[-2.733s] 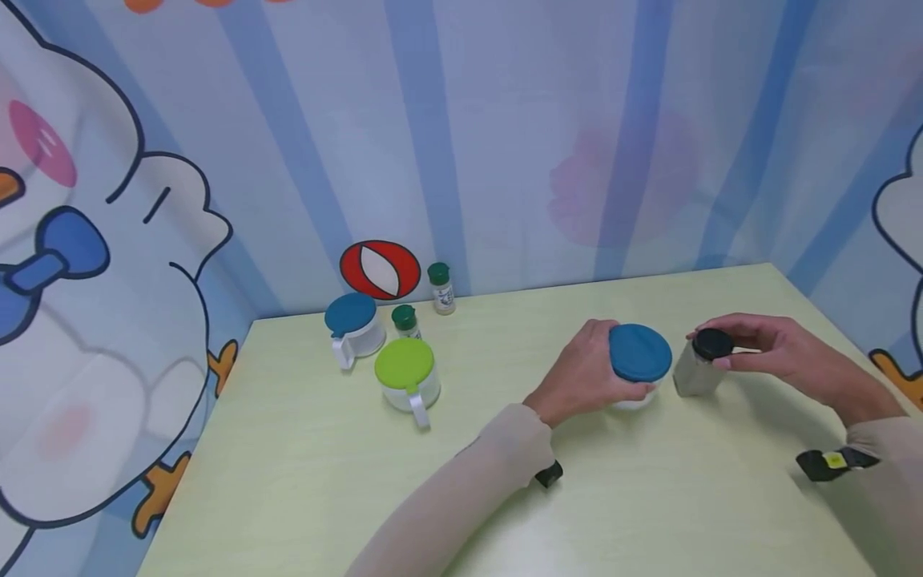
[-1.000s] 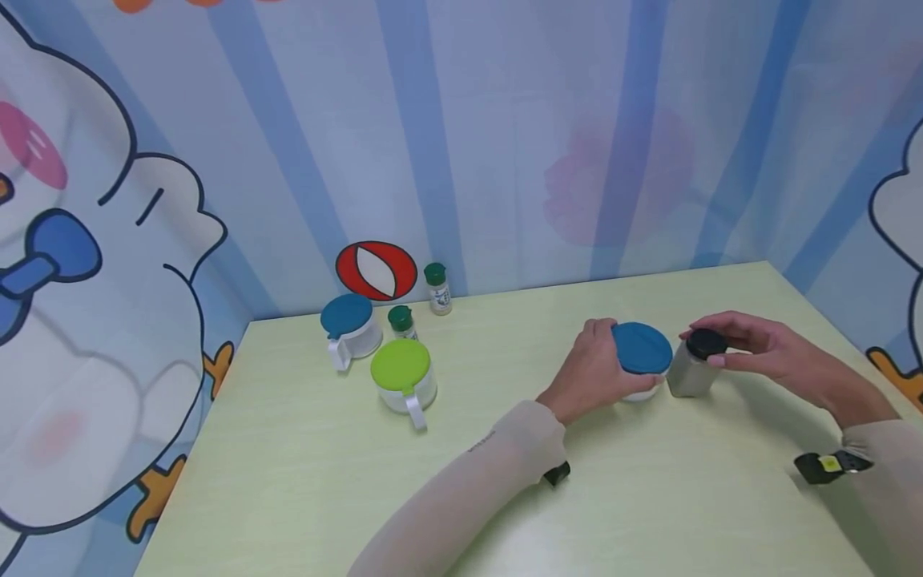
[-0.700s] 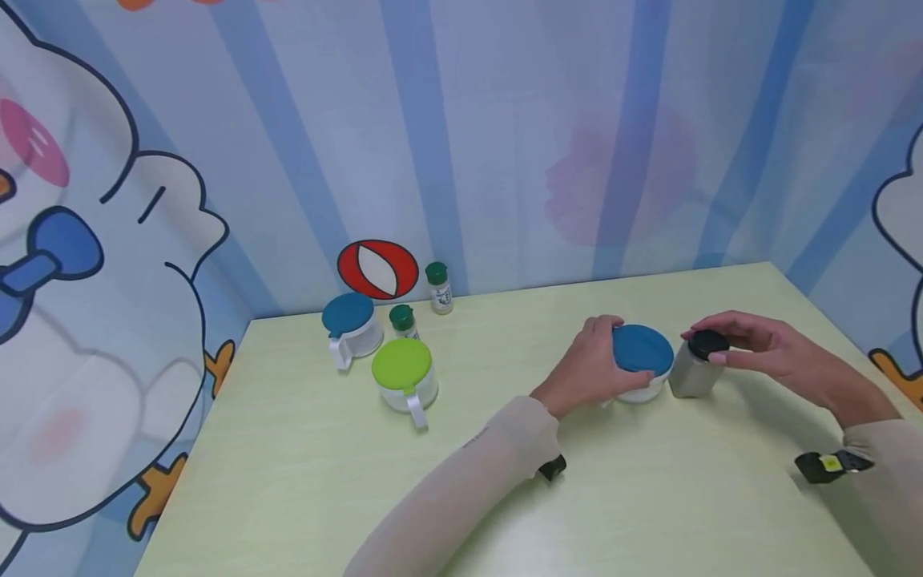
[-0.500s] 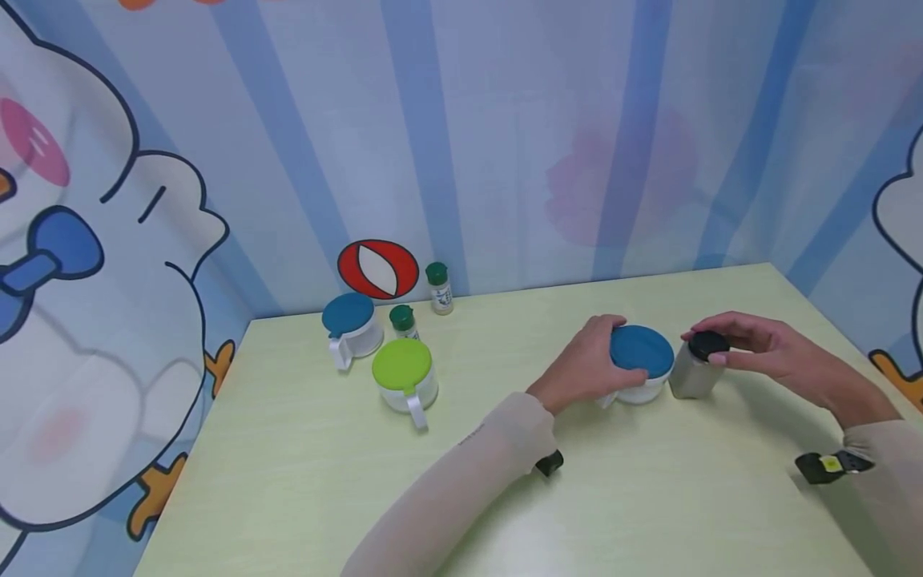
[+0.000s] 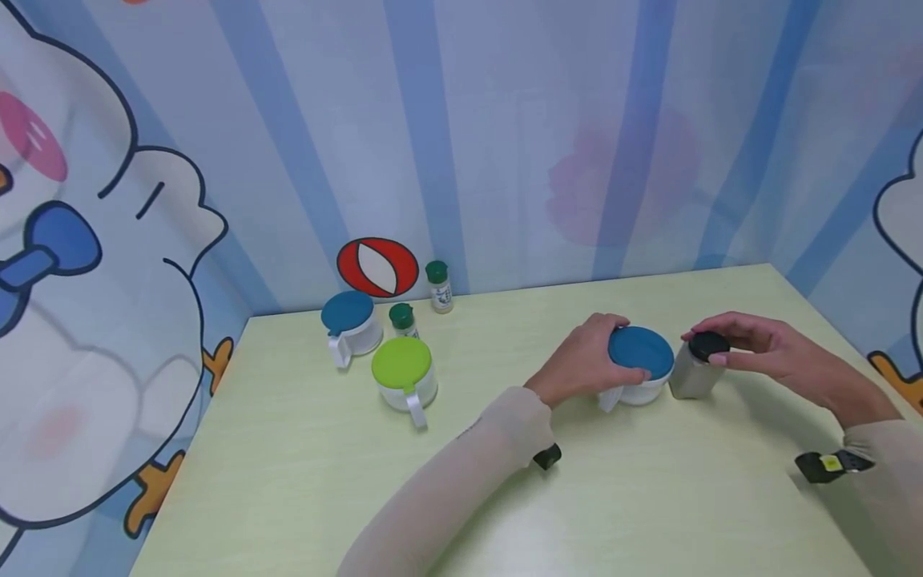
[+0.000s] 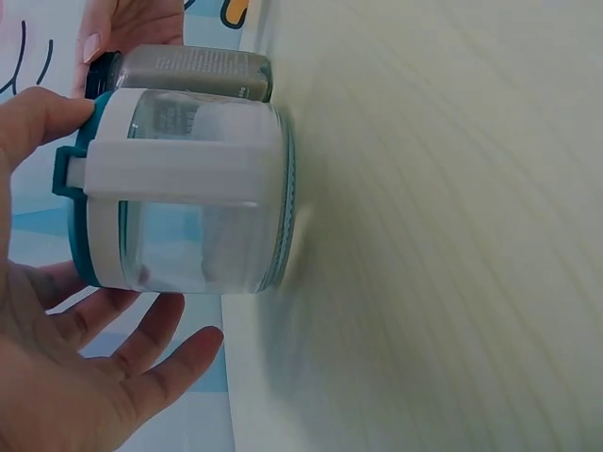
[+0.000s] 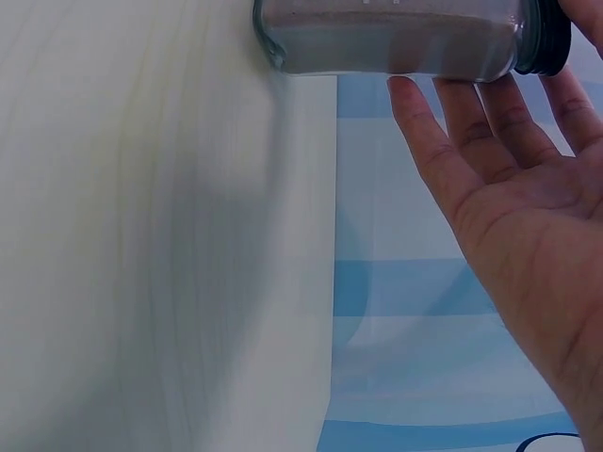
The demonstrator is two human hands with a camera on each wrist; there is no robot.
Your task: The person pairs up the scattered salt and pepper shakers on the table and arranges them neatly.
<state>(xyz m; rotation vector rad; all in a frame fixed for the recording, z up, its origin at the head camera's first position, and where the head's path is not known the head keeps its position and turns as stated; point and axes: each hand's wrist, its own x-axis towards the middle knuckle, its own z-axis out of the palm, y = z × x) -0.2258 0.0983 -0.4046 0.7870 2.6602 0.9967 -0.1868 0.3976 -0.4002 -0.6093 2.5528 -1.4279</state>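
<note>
My left hand point(image 5: 587, 361) grips a blue-lidded seasoning jar point(image 5: 640, 361) around its lid, thumb on the near side and fingers reaching behind. In the left wrist view this jar point(image 6: 188, 226) is clear glass with a white handle, standing on the table. Directly to its right stands a square spice bottle point(image 5: 694, 377) with a black cap, close beside the jar. My right hand point(image 5: 775, 349) holds that bottle near its cap between thumb and fingers. In the right wrist view the bottle point(image 7: 396, 38) contains brownish-grey powder; the thumb is mostly out of frame.
Left on the pale table point(image 5: 288, 481) stand another blue-lidded jar point(image 5: 353, 324), a green-lidded jar point(image 5: 404, 373) and two small green-capped shakers, one point(image 5: 402, 319) between the jars and one point(image 5: 438, 287) by the back wall. A printed curtain point(image 5: 505, 144) borders the table.
The held blue-lidded jar has turned under my left hand, so its white handle now shows at the near left. The spice bottle has moved slightly left, closer to the jar. My right hand keeps its hold.
</note>
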